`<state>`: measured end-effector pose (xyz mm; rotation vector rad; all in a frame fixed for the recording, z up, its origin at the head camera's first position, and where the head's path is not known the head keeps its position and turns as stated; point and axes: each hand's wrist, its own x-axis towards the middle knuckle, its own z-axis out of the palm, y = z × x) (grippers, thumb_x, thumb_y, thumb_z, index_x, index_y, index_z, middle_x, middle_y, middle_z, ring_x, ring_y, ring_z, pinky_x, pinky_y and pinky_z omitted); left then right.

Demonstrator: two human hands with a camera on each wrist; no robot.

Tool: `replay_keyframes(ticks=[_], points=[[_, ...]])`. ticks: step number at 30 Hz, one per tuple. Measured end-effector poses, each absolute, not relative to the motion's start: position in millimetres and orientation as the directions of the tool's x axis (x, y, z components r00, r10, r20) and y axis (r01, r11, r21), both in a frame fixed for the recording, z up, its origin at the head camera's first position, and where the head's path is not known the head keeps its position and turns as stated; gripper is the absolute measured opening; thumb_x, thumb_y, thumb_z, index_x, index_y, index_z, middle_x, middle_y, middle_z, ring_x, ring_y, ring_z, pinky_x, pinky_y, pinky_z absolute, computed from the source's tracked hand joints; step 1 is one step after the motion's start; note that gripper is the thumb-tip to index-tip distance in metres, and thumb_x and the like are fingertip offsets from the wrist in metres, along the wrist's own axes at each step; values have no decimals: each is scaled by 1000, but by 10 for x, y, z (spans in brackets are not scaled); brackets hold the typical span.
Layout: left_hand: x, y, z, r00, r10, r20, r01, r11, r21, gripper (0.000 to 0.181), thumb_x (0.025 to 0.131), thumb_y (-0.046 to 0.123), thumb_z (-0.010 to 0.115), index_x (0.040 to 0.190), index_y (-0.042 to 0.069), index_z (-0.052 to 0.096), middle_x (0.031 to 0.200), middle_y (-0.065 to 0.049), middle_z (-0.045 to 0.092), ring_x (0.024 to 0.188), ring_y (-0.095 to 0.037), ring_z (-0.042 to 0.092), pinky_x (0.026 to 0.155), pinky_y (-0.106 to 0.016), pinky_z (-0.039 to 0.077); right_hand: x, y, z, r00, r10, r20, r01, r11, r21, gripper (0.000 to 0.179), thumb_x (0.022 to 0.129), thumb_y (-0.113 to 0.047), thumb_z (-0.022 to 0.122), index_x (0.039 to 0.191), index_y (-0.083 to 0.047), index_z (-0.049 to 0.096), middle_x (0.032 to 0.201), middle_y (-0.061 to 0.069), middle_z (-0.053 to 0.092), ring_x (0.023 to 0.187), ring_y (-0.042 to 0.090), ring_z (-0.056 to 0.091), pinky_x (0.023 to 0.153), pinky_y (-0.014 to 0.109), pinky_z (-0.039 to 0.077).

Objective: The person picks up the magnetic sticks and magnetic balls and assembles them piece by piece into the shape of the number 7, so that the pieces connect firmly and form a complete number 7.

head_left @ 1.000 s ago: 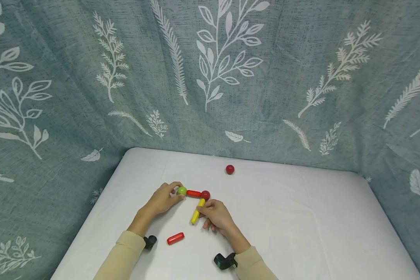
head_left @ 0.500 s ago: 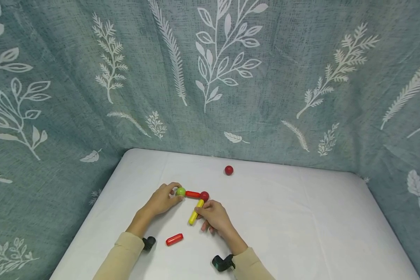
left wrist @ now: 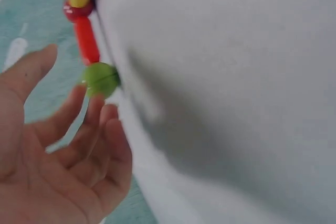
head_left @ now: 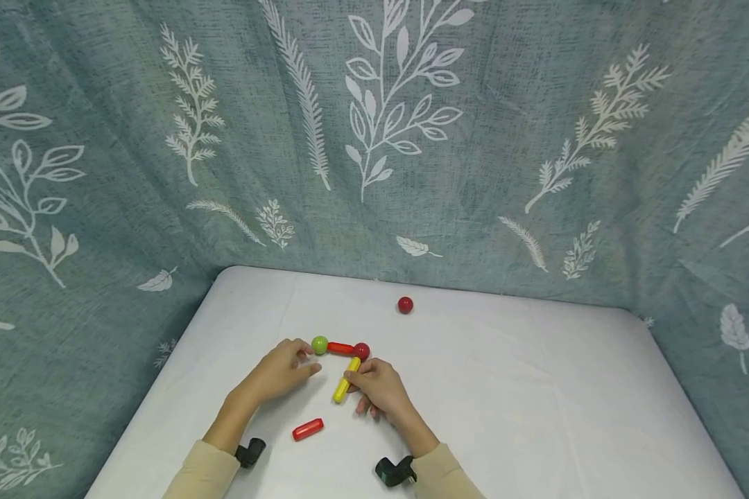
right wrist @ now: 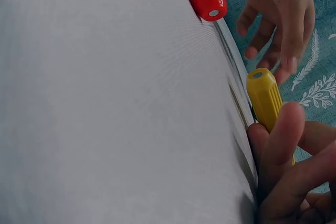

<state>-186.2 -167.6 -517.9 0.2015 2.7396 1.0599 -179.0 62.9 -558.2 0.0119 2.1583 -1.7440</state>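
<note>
A green ball (head_left: 320,345), a red rod (head_left: 340,348) and a dark red ball (head_left: 362,351) form a joined row on the white table. At the dark red ball a yellow rod (head_left: 347,380) meets the row and slants toward the front. My right hand (head_left: 383,389) pinches this yellow rod between thumb and fingers; a metal disc shows in its free end in the right wrist view. Just left of the green ball is my left hand (head_left: 281,371), thumb and fingers apart and holding nothing. In the left wrist view its fingertips lie close by the green ball (left wrist: 101,80).
A second red rod (head_left: 308,430) lies loose in front, between my forearms. Farther back on the white table (head_left: 537,388) sits another dark red ball (head_left: 405,305). A blue-green curtain (head_left: 250,138) with white leaf prints hangs behind the table's far edge.
My left hand has let go of the green ball and drawn back a little toward the left and front. The right hand still pinches the yellow rod at the dark red ball.
</note>
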Motion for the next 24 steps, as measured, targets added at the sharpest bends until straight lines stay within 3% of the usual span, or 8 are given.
replay_keyframes(ticks=[4,9,16,24], points=[[-1668,-1689,-5107,-929,310,-202,80,701,709,27,89,32,77,104,12,67,90,2,60,77,-16,55,67,-35,48,-1790,626,-5585,-934,-223,-278,226,231,-946,33,94,-28,72,103,-1,55,80,8,72,40,12,56,35,18,37],[-1484,-1698,-5084,-873,420,-248,117,674,729,32,85,31,82,103,10,66,85,2,59,74,-17,53,65,-34,46,-1790,630,-5590,-935,-229,-271,220,225,-949,32,94,-28,72,102,-1,55,80,8,72,40,13,56,35,19,37],[-1387,-1719,-5125,-838,461,-293,101,657,747,37,81,31,85,104,11,63,87,-2,58,68,-16,54,62,-33,43,-1777,632,-5586,-933,-233,-275,228,210,-951,33,94,-28,72,103,0,55,80,9,72,40,13,57,35,19,37],[-1358,-1716,-5154,-835,467,-292,118,670,733,36,77,25,88,100,12,63,83,-2,58,70,-15,52,61,-32,42,-1782,632,-5586,-934,-230,-272,224,216,-950,34,94,-28,72,103,-1,55,80,9,72,40,13,57,35,19,38]])
